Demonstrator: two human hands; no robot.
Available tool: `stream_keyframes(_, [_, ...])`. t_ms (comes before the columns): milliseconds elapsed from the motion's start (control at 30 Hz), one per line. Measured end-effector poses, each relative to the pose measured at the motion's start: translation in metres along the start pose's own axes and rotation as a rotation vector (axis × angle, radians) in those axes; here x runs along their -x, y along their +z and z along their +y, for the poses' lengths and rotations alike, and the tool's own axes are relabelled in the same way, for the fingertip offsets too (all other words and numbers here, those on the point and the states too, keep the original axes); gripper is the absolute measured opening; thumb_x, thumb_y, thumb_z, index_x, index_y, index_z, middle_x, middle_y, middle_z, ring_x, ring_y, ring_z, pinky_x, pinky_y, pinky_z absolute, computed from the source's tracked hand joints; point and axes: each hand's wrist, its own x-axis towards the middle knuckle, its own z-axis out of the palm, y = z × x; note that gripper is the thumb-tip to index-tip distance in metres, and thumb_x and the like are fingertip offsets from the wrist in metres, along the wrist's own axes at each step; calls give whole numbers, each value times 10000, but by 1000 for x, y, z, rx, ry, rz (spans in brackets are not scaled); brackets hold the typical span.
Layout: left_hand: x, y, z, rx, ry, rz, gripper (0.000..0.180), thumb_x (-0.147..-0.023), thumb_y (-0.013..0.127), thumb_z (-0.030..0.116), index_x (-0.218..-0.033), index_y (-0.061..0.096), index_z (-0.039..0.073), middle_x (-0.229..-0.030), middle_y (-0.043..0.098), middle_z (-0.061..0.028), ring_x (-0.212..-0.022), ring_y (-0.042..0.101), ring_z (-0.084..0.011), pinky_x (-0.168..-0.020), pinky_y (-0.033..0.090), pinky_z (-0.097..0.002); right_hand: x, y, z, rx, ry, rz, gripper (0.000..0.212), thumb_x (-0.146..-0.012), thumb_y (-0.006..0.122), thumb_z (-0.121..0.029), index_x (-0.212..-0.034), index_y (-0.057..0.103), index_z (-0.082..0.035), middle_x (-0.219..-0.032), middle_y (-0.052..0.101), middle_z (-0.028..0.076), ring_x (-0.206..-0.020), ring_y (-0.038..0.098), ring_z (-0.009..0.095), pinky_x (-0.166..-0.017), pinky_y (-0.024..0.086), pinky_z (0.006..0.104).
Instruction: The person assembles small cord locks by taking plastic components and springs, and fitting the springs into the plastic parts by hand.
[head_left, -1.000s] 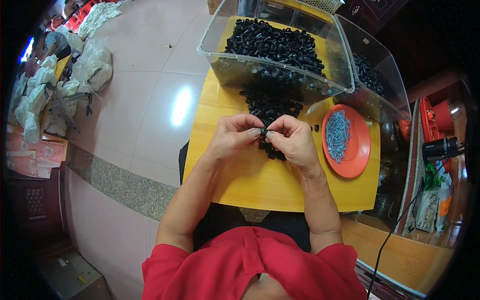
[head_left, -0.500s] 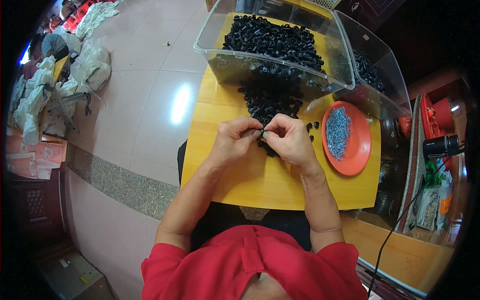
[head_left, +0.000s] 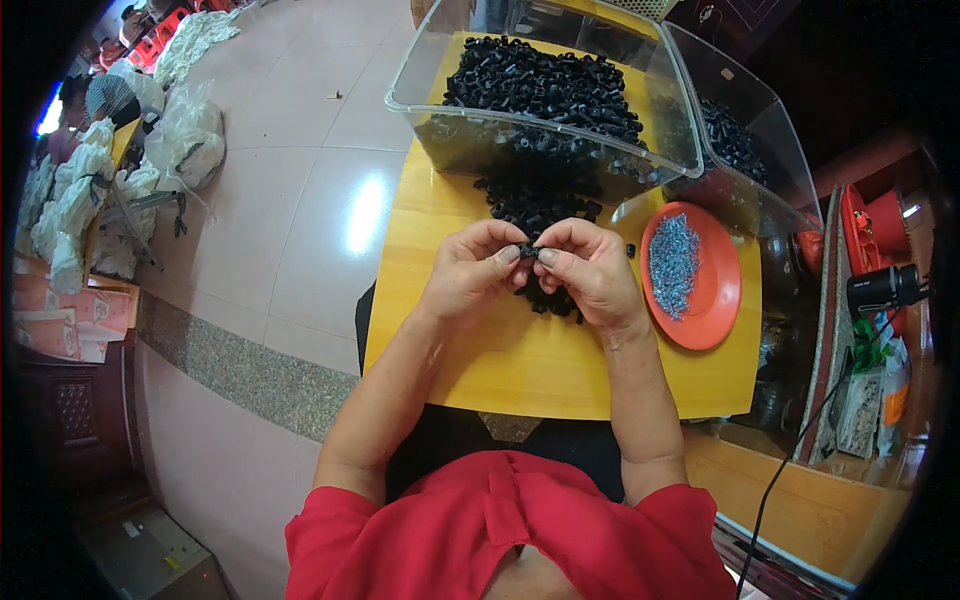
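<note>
Between the fingertips of both hands is a small black plastic part (head_left: 529,251). My left hand (head_left: 478,266) pinches its left end with thumb and forefinger. From the other side, my right hand (head_left: 585,270) pinches it the same way. The fingers cover most of the part, so its exact form is hidden. Beneath and beyond the hands lies a loose pile of similar black parts (head_left: 530,205) on the yellow table (head_left: 480,370). To the right of my right hand is an oval red plate (head_left: 718,290) bearing a heap of tiny shiny bluish metal pieces (head_left: 673,265).
A clear plastic bin (head_left: 545,125) full of black parts stands at the table's far side, with a second clear bin (head_left: 790,190) to its right. A black cylindrical device (head_left: 885,290) with a cable is at the right. White bundles (head_left: 75,220) lie far left.
Both hands have shifted slightly away from me. The fingers have turned, and the black part between them now shows more plainly.
</note>
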Motion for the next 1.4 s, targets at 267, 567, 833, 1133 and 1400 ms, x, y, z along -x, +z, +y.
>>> stream_keyframes(267, [0, 0, 3, -59, 2, 7, 128, -818, 561, 12, -945, 546, 11, -795, 588, -62, -650, 548, -113, -589, 451, -212, 4, 8, -3, 146, -63, 96, 62, -776, 575, -2, -838, 578, 4, -707, 580, 33, -587, 515, 66, -532, 418, 183])
stream_keyframes(567, [0, 0, 3, -107, -15, 3, 124, -816, 563, 8, -939, 550, 3, -803, 585, -54, -654, 541, -106, -596, 450, -211, 4, 12, -7, 299, -25, 134, 40, -756, 580, 16, -783, 557, -2, -734, 580, 4, -670, 543, 47, -592, 442, 189])
stream_keyframes(833, [0, -1, 2, -76, 1, 1, 127, -814, 563, 5, -941, 552, 2, -794, 581, -50, -655, 540, -106, -599, 450, -213, 5, 10, -5, 289, -65, 143, 39, -754, 580, 14, -777, 551, -1, -732, 576, 0, -669, 535, 45, -594, 438, 190])
stream_keyframes(1133, [0, 0, 2, -147, 11, 23, 124, -813, 575, 21, -935, 558, 4, -784, 580, -41, -645, 537, -96, -587, 451, -206, 4, 10, 1, 348, -82, 161, 32, -755, 582, -6, -776, 559, -11, -716, 568, -12, -659, 518, 35, -574, 418, 181])
stream_keyframes(1400, [1, -1, 2, -344, 27, 61, 141, -804, 589, 31, -940, 565, 3, -797, 580, -19, -652, 532, -73, -591, 445, -197, 5, 12, 5, 547, -132, 253, 37, -733, 591, -29, -755, 567, -12, -648, 571, -11, -574, 486, 29, -507, 400, 197])
